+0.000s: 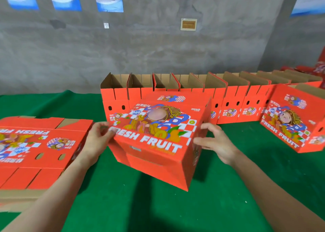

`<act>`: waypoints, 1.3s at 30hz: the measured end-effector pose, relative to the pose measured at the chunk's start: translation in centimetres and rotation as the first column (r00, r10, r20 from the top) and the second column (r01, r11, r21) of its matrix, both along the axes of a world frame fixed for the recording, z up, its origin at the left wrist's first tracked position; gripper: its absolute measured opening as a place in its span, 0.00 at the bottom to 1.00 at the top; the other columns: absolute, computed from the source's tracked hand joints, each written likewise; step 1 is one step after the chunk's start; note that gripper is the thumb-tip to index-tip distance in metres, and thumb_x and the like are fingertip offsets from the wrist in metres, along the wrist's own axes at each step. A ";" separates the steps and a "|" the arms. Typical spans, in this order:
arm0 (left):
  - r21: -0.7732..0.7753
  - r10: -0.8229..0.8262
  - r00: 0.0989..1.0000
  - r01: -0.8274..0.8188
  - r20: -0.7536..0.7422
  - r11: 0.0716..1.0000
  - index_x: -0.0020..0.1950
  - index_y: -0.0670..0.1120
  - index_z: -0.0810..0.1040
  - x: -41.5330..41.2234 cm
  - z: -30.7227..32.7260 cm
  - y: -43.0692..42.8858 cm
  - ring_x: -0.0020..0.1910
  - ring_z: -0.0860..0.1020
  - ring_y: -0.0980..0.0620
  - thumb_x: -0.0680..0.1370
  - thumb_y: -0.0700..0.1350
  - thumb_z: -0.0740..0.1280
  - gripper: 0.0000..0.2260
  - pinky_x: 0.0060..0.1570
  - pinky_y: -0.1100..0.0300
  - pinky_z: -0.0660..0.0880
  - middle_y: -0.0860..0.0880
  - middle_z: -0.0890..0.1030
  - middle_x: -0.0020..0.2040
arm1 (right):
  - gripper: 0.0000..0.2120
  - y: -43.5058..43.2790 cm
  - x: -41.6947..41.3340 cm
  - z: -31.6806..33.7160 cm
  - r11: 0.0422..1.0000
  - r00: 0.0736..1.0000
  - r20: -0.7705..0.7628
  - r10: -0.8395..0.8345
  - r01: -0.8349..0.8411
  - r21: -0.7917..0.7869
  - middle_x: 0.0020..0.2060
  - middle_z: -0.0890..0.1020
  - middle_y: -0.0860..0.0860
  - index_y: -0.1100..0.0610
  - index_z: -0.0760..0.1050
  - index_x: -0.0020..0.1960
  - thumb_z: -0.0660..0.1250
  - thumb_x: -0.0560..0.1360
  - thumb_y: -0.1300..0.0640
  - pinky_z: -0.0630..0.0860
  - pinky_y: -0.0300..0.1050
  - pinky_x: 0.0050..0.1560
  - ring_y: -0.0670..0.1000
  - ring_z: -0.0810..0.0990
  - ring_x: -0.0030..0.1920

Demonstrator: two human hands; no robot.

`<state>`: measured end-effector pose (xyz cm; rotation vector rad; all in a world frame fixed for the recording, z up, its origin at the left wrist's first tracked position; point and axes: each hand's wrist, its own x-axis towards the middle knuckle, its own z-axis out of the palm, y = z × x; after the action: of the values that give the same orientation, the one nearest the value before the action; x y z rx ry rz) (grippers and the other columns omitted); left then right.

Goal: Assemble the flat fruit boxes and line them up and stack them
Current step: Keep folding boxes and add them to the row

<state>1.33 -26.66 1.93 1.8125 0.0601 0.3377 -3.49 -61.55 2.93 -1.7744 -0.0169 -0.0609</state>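
Observation:
An assembled red "FRESH FRUIT" box [158, 140] lies tipped on its side in the middle of the green table [219, 187], printed face up. My left hand [98, 140] holds its left edge, thumb on the printed face. My right hand [214, 140] sits at the box's right side with fingers spread and loosely bent, touching the side panel. A stack of flat, unfolded boxes [35, 152] lies at the left. Behind, a row of assembled open-topped boxes [193, 98] runs along the back of the table.
Another assembled box [295, 119] lies tilted at the right, next to the row. More red cartons [316, 68] show at the far right by the grey concrete wall [158, 47]. Posters hang high on the wall.

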 end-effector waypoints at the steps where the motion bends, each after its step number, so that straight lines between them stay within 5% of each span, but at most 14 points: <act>1: 0.069 -0.006 0.998 0.010 -0.061 0.998 0.57 0.42 0.74 0.1 -0.5 -0.1 0.52 0.77 0.51 0.76 0.39 0.70 0.11 0.53 0.59 0.73 0.43 0.78 0.56 | 0.20 0.4 -0.2 -0.4 0.993 0.996 0.074 -0.046 0.053 -0.103 0.66 0.61 0.49 0.47 0.75 0.48 0.80 0.62 0.57 0.73 0.50 0.61 0.55 0.73 0.60; 3: 0.222 0.047 0.991 -0.017 -0.129 0.975 0.63 0.39 0.74 0.1 -1.1 -0.6 0.59 0.76 0.46 0.75 0.41 0.71 0.18 0.60 0.54 0.70 0.42 0.76 0.62 | 0.23 1.3 -0.7 -1.7 0.940 0.962 0.262 -0.082 0.162 -0.299 0.65 0.57 0.47 0.45 0.73 0.44 0.83 0.57 0.54 0.68 0.42 0.60 0.50 0.68 0.61; 7: 0.263 0.000 0.991 0.035 -0.134 0.964 0.63 0.42 0.74 -0.3 -1.1 -3.0 0.54 0.76 0.49 0.76 0.43 0.70 0.16 0.56 0.56 0.71 0.43 0.76 0.62 | 0.21 2.3 -0.8 -6.2 0.800 0.866 0.481 -0.139 0.385 -0.461 0.68 0.56 0.48 0.51 0.77 0.46 0.82 0.57 0.55 0.62 0.28 0.60 0.42 0.71 0.53; 12: 0.298 -0.149 0.985 0.168 -0.085 0.940 0.64 0.45 0.73 -1.1 -0.1 -7.2 0.50 0.77 0.52 0.77 0.45 0.69 0.17 0.49 0.62 0.70 0.47 0.76 0.63 | 0.13 2.8 -1.6 -11.5 0.696 0.886 0.424 -0.190 0.426 -0.578 0.70 0.62 0.61 0.57 0.82 0.50 0.75 0.67 0.65 0.73 0.58 0.62 0.65 0.72 0.61; 17: 0.337 -0.348 0.937 0.339 -0.037 0.878 0.73 0.49 0.66 -2.0 0.4 -11.5 0.59 0.76 0.51 0.77 0.47 0.67 0.24 0.57 0.58 0.72 0.47 0.70 0.69 | 0.12 2.1 -3.2 -13.9 0.690 0.907 0.379 -0.186 0.395 -0.607 0.68 0.64 0.62 0.57 0.80 0.53 0.71 0.70 0.65 0.76 0.54 0.55 0.62 0.77 0.55; 21: 0.299 -0.317 0.945 0.280 0.083 0.912 0.76 0.51 0.59 -1.9 1.7 -14.6 0.74 0.59 0.49 0.79 0.48 0.65 0.28 0.73 0.53 0.58 0.45 0.62 0.75 | 0.12 1.1 -3.6 -14.6 0.693 0.880 0.400 -0.255 0.455 -0.559 0.62 0.67 0.63 0.60 0.78 0.50 0.74 0.68 0.66 0.76 0.57 0.55 0.65 0.76 0.56; 26: 0.345 -0.353 0.935 0.344 -0.040 0.873 0.73 0.58 0.64 -1.0 3.0 -17.4 0.76 0.52 0.52 0.79 0.51 0.64 0.23 0.71 0.57 0.55 0.43 0.59 0.76 | 0.22 1.0 -3.5 -15.5 0.692 0.930 0.326 -0.169 0.347 -0.633 0.74 0.54 0.58 0.45 0.72 0.67 0.68 0.74 0.55 0.75 0.51 0.59 0.56 0.72 0.64; 29: 0.328 -0.405 0.892 0.451 -0.201 0.830 0.57 0.51 0.77 -0.6 3.3 -19.1 0.50 0.74 0.51 0.78 0.50 0.65 0.09 0.55 0.55 0.74 0.44 0.79 0.54 | 0.25 1.0 -3.1 -15.9 0.641 0.972 0.212 -0.105 0.229 -0.732 0.76 0.43 0.56 0.37 0.63 0.70 0.64 0.76 0.50 0.76 0.50 0.56 0.57 0.75 0.63; 31: 0.258 -0.386 0.899 0.431 -0.208 0.865 0.44 0.47 0.76 -0.4 3.4 -20.0 0.38 0.75 0.48 0.77 0.45 0.67 0.03 0.50 0.47 0.79 0.47 0.77 0.37 | 0.25 0.8 -2.6 -15.8 0.616 0.986 0.138 -0.094 0.166 -0.770 0.76 0.40 0.56 0.35 0.60 0.70 0.63 0.76 0.48 0.75 0.50 0.58 0.59 0.75 0.63; 35: 0.178 -0.331 0.941 0.338 -0.068 0.924 0.36 0.47 0.72 -0.6 2.9 -21.3 0.37 0.75 0.47 0.74 0.39 0.65 0.08 0.51 0.42 0.77 0.50 0.74 0.31 | 0.19 -0.5 -1.3 -14.9 0.639 0.981 0.127 -0.146 0.191 -0.745 0.73 0.47 0.58 0.39 0.65 0.63 0.66 0.75 0.46 0.75 0.49 0.57 0.60 0.79 0.54; 39: 0.127 -0.474 0.879 0.465 0.048 0.876 0.42 0.54 0.75 -1.4 1.9 -24.1 0.42 0.76 0.50 0.73 0.52 0.64 0.04 0.54 0.42 0.76 0.55 0.76 0.38 | 0.16 -5.2 -0.3 -14.3 0.568 0.955 0.170 -0.244 0.282 -0.773 0.71 0.49 0.59 0.43 0.67 0.58 0.68 0.73 0.44 0.75 0.51 0.56 0.62 0.77 0.54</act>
<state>-0.09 -50.81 3.85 1.8540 -0.4598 0.0620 -3.83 -66.71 -11.36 -2.6778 0.2308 -0.3637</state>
